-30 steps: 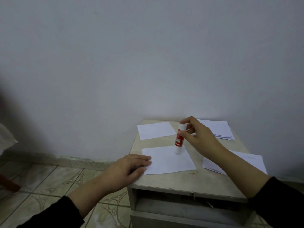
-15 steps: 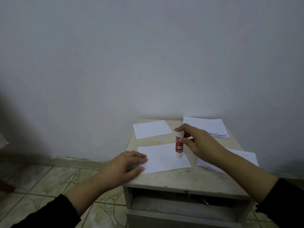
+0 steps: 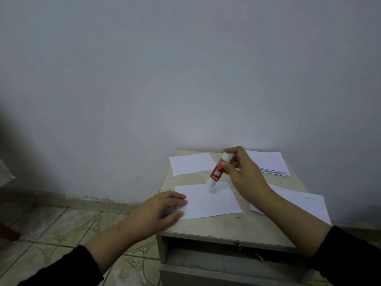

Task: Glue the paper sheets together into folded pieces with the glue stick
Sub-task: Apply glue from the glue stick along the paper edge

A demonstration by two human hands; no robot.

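The right hand (image 3: 243,174) grasps the glue stick (image 3: 218,170), tip down on the sheet (image 3: 212,200) at lower middle. The left hand (image 3: 162,207) lies flat on its left edge. Paper is thin and probably slides, so press its corners.

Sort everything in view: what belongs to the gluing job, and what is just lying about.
Job: glue stick in right hand; centre sheet under left hand; far-left sheet; paper stack; right sheets.
Lying about: small table; floor tiles.
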